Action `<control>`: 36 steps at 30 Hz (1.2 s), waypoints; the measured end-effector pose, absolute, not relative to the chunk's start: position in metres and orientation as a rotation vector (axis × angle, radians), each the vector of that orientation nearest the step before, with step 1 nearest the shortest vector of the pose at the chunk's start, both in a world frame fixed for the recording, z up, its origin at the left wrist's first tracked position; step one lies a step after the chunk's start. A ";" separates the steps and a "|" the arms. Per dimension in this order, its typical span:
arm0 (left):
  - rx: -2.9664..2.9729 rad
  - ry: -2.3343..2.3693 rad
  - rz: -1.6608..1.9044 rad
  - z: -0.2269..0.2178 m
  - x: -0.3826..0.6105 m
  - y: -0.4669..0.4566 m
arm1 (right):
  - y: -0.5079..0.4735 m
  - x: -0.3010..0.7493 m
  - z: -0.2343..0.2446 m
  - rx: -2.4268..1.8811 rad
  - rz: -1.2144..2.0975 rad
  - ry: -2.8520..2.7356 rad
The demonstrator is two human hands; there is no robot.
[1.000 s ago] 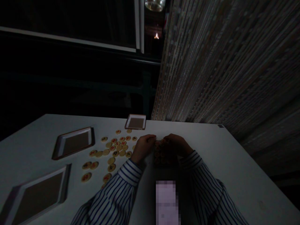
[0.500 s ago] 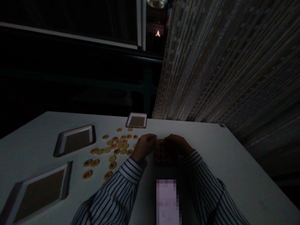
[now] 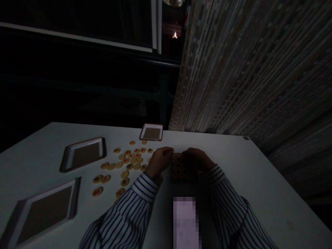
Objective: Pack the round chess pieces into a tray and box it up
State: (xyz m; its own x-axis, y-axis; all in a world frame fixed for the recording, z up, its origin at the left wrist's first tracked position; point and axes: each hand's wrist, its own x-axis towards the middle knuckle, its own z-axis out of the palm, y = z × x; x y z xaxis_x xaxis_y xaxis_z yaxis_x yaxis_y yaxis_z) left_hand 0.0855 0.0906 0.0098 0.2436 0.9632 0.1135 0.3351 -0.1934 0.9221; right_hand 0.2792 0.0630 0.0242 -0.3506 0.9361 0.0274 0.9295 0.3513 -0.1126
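- dim room: string curtain [image 3: 233,69] hangs at the far right of a white counter [image 3: 241,180]
- dark shallow box [image 3: 182,181] sits on the counter straight ahead of me, between my hands, likely so both reach it easily
- left hand [image 3: 160,160]: fingers curled, tips at its far left corner, probably steadying it; too dark to confirm a grip
- right hand [image 3: 198,159]: bent over the far right part, fingertips hidden; can't tell if it's holding anything
- round pieces [image 3: 175,168] inside lie flat in neat rows, reddish-tan, marks faint; right side lost in shadow
- loose pieces [image 3: 133,160] spread left, some marked, some blank side up
- three open trays [image 3: 85,155] sit around the spread, presumably set aside to leave it room
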 end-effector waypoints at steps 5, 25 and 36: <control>1.753 1.214 0.943 0.008 0.085 0.091 | 0.064 0.280 0.023 -1.735 0.130 -2.512; 1.886 1.293 0.787 0.017 0.085 0.088 | 0.062 0.270 0.030 -1.848 0.082 -2.639; 1.933 1.286 0.777 0.013 0.084 0.090 | 0.062 0.273 0.030 -1.815 0.111 -2.625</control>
State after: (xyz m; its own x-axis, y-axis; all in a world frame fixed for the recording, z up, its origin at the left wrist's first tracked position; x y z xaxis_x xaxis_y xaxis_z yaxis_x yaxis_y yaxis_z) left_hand 0.0841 0.0897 0.0129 0.3333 0.9366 0.1077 0.5308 -0.2808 0.7997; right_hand 0.2725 0.0621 0.0295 -0.3531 0.9320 -0.0820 0.9356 0.3521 -0.0274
